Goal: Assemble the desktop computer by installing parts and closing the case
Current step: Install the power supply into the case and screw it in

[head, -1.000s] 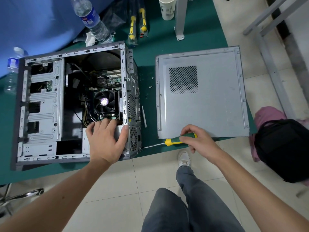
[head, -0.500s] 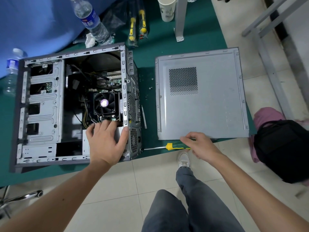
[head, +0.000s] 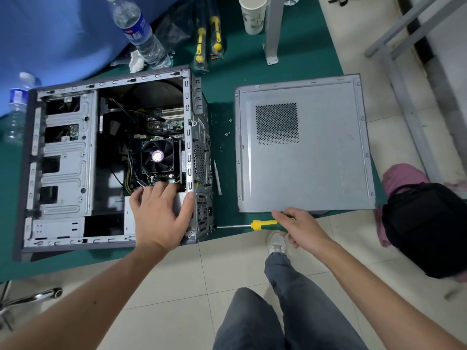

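An open grey computer case (head: 63,157) lies on its side on the green table (head: 225,170), its CPU fan (head: 158,155) and cables showing. My left hand (head: 159,213) rests flat on the silver power supply (head: 129,219) in the case's near right corner, thumb at the rear edge. The removed side panel (head: 316,160) lies flat to the right. My right hand (head: 300,228) grips the handle of a yellow-and-green screwdriver (head: 262,224) at the table's front edge; its shaft points left and the tip touches the case's rear.
Two water bottles (head: 141,34) (head: 17,109), a paper cup (head: 252,15) and bagged yellow tools (head: 207,39) sit behind the case. Small screws (head: 228,133) lie between case and panel. A black bag (head: 427,228) stands at the right; my legs (head: 285,311) are below.
My right hand has closed round the screwdriver handle at the table edge and drawn it slightly right. The left hand has stayed on the power supply.
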A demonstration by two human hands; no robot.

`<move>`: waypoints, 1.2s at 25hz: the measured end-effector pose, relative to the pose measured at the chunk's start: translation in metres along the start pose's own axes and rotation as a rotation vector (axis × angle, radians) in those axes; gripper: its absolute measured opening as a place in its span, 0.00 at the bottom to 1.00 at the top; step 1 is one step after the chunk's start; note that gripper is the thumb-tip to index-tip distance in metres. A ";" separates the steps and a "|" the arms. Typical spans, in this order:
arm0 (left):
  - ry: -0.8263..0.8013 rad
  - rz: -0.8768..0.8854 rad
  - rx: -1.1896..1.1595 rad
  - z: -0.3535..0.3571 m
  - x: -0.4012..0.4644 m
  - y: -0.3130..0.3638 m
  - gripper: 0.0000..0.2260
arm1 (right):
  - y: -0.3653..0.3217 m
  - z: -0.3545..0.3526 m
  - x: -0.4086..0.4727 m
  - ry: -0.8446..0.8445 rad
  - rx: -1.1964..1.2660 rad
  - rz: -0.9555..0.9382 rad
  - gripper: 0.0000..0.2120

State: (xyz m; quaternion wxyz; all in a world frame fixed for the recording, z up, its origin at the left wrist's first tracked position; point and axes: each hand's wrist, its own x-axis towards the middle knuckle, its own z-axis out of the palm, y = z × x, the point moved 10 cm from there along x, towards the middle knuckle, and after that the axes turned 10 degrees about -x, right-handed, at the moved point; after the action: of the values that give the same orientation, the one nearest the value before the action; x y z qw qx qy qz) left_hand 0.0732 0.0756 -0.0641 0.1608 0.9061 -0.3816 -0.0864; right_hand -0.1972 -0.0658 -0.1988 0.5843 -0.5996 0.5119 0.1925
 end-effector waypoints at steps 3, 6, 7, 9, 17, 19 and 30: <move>-0.005 -0.006 0.002 0.001 0.001 0.000 0.20 | -0.002 0.000 -0.002 -0.018 0.192 -0.058 0.07; -0.007 -0.007 0.006 0.000 0.000 -0.001 0.20 | -0.002 -0.008 -0.001 0.079 0.210 -0.075 0.04; -0.007 -0.006 0.006 0.000 0.000 -0.001 0.20 | -0.001 -0.008 -0.001 0.093 0.157 -0.053 0.07; -0.010 -0.006 -0.001 0.000 0.000 0.000 0.19 | 0.003 -0.006 0.002 0.093 0.012 0.013 0.16; -0.009 -0.005 -0.002 0.000 0.000 0.000 0.20 | 0.001 -0.004 -0.001 0.112 0.382 -0.062 0.06; -0.008 -0.008 0.001 0.000 0.000 0.000 0.20 | 0.005 -0.003 -0.001 0.165 0.232 0.009 0.13; -0.012 -0.007 -0.002 0.001 0.000 0.000 0.21 | -0.007 -0.011 0.004 0.100 0.147 -0.040 0.13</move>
State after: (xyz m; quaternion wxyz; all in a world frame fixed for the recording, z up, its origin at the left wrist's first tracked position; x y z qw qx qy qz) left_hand 0.0735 0.0754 -0.0647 0.1592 0.9068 -0.3792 -0.0929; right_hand -0.1936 -0.0789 -0.1961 0.6041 -0.5742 0.5409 0.1128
